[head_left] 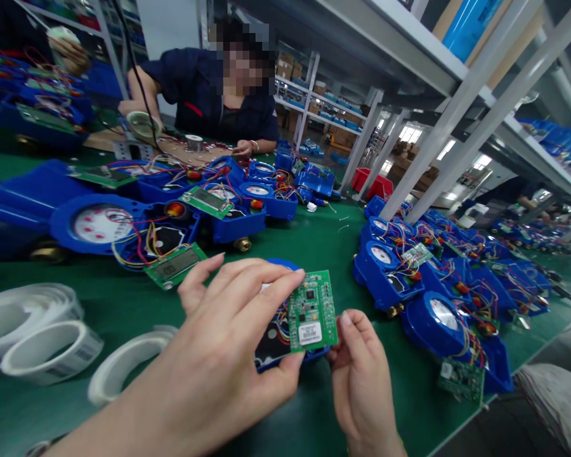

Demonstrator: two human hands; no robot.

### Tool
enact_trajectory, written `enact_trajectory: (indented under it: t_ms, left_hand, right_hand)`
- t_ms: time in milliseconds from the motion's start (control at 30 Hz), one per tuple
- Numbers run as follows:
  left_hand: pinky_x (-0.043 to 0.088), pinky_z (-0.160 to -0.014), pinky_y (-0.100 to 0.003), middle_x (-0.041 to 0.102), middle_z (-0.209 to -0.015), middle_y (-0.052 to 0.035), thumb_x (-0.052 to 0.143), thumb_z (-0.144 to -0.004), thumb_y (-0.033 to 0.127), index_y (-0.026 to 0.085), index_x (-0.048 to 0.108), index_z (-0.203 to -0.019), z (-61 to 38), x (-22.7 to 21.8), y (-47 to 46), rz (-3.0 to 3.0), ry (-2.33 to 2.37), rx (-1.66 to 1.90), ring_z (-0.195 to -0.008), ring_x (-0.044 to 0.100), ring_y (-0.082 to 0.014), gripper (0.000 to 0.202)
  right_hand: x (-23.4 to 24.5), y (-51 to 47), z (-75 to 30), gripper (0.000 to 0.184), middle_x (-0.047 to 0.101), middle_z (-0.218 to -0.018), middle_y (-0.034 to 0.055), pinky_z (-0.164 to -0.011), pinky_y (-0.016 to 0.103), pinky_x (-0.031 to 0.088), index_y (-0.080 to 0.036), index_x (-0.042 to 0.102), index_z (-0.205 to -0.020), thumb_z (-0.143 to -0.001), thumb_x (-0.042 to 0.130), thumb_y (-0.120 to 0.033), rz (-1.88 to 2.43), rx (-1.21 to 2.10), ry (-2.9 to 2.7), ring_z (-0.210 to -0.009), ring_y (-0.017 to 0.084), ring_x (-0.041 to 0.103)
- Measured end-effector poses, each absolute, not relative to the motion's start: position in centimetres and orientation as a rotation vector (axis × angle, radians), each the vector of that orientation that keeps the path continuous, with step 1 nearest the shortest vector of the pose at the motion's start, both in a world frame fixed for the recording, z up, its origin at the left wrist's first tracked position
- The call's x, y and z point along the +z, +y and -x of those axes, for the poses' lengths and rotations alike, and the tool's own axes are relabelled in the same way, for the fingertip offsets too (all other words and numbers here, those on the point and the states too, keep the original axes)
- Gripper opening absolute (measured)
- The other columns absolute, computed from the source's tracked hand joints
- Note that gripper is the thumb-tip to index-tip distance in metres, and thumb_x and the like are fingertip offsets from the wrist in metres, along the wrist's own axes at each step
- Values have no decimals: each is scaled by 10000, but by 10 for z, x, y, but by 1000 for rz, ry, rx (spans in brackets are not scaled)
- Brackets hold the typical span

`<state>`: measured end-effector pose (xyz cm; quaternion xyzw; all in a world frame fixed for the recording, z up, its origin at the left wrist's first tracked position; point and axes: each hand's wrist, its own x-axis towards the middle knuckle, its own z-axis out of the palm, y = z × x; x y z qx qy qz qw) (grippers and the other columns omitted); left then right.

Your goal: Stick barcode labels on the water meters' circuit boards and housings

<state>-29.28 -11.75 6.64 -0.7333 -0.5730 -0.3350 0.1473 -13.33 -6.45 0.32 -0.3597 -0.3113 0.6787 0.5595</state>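
My left hand (pixel 219 343) is closed on a green circuit board (pixel 321 311), fingers at its upper left edge and thumb at its lower edge. A white barcode label (pixel 308 333) is on the board's upper face. Beneath lies a blue water meter (pixel 271 346) with coloured wires, mostly hidden by the board and my left hand. My right hand (pixel 364 374) is curled at the right side, its fingertips at the meter's right rim, close to the board's edge. Part of that grip is hidden.
Several open blue water meters (pixel 99 222) with wires and display boards line the left and back. More meters (pixel 433 317) crowd the right. Rolls of labels (pixel 52 352) lie at front left on the green table (pixel 323 238). A co-worker (pixel 195 95) sits opposite, near a solder spool (pixel 194 142).
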Motion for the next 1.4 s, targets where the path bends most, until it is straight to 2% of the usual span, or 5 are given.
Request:
enact_trajectory:
  t_ms: [100,300,400,733,1400]
  left_hand:
    - [271,-1091,-624,635,-1180,-104,595,-757,224,225,509,-1265,290,67,-118,2091,-1644,-999,-1155,575,-315,515]
    - [269,-1087,-634,638,-1187,-112,620,-755,256,224,511,-1268,294,67,-119,2121,-1637,-926,-1138,595,-339,526]
    - [279,-1078,-636,639,-1181,-113,624,-754,270,223,514,-1264,295,68,-118,2120,-1629,-924,-1120,604,-340,524]
    - [257,-1088,-611,636,-1164,-96,611,-756,265,239,487,-1265,292,69,-118,2159,-1624,-910,-1110,595,-304,524]
    - [196,-1112,-590,647,-1197,-96,626,-736,263,233,482,-1290,297,72,-121,2224,-1548,-814,-1146,583,-298,574]
  right_hand:
    - [-1,-69,132,225,519,-705,-66,-551,193,374,-228,589,-859,-867,718,-412,847,1468,-843,-587,90,436]
    - [-6,-89,128,94,558,-909,25,-749,285,435,-244,730,-911,-922,659,-303,822,636,-1349,-873,170,544]
    - [-7,-96,128,119,556,-947,34,-786,315,421,-273,742,-1005,-934,647,-264,846,455,-1388,-898,181,543]
    - [-14,-87,121,506,475,-1095,39,-838,296,445,-420,504,-1426,-954,641,-302,824,351,-1657,-998,181,502]
    - [-16,-86,120,533,604,-1014,62,-821,389,445,-411,493,-1443,-934,650,-404,798,262,-1683,-949,236,534]
